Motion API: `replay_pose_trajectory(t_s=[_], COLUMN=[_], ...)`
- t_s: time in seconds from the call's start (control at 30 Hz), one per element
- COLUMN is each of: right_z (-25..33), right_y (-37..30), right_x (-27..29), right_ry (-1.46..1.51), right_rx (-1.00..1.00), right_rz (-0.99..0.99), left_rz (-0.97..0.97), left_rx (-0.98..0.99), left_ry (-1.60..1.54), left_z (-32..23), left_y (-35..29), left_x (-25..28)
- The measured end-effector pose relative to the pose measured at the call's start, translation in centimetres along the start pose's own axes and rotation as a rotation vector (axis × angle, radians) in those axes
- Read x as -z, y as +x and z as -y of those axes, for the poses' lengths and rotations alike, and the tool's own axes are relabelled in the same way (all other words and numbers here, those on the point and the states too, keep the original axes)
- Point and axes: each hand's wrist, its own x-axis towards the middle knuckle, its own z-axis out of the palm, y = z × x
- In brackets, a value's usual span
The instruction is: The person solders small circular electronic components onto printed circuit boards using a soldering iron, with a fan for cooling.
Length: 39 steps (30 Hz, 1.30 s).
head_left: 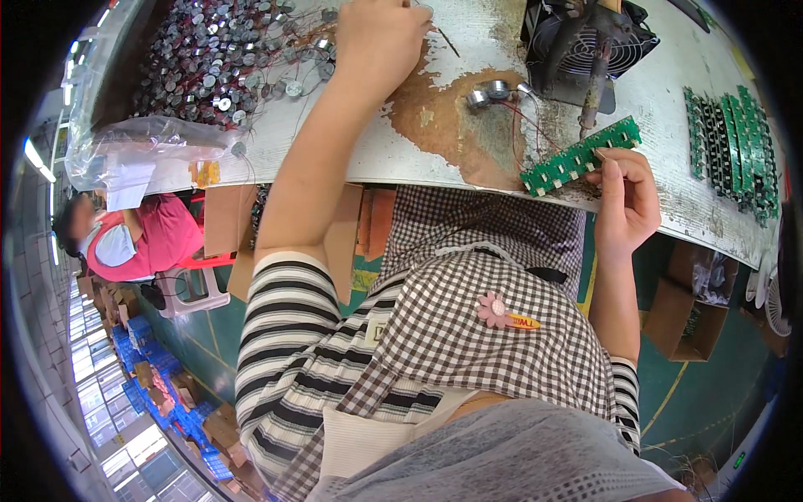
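My right hand pinches the right end of a long green circuit board with a row of small pale parts along it. The board tilts up to the right over the table's near edge. Red and dark wires run from its left part to small silver round motors on a bare brown patch. My left hand is stretched to the far side with its fingers curled closed, partly cut off by the upper edge. What it grips, if anything, is hidden. A thin dark wire-like piece shows beside its fingers.
A heap of small silver motors with wires covers the far left. A black fan stands behind the board, with a metal rod before it. More green boards stand in rows at right. A person in pink sits beyond the left edge.
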Motion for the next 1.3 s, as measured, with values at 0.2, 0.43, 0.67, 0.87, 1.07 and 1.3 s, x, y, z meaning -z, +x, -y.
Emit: replay_pose_trajectory(t_s=[0.2, 0.43, 0.67, 0.87, 1.07, 1.3], right_z=[-0.1, -0.3, 0.3, 0.9, 1.1, 1.1], right_y=[0.2, 0.0, 0.6, 0.8, 1.2, 1.5], right_x=[-0.3, 0.3, -0.2, -0.5, -0.4, -0.6], right_ry=[-0.008, 0.006, -0.154, -0.243, -0.22, -0.295], right_rx=[0.013, 0.029, 0.1, 0.206, 0.233, 0.258], right_rz=[0.013, 0.041, 0.124, 0.142, 0.123, 0.087], left_rz=[-0.089, -0.007, 0.465, 0.407, 0.502, 0.552], left_rx=[0.0, 0.566, 0.678, 0.5, 0.564, 0.61], left_ry=[-0.034, -1.305, -1.442, -1.388, -1.436, -1.455], left_z=[4.6, -0.2, -8.9, -10.2, -10.6, -10.8], left_y=[-1.1, -1.2, -5.7, -5.3, -3.8, -3.3], left_x=[-4.2, 0.2, 0.1, -1.0, -1.7, -2.3])
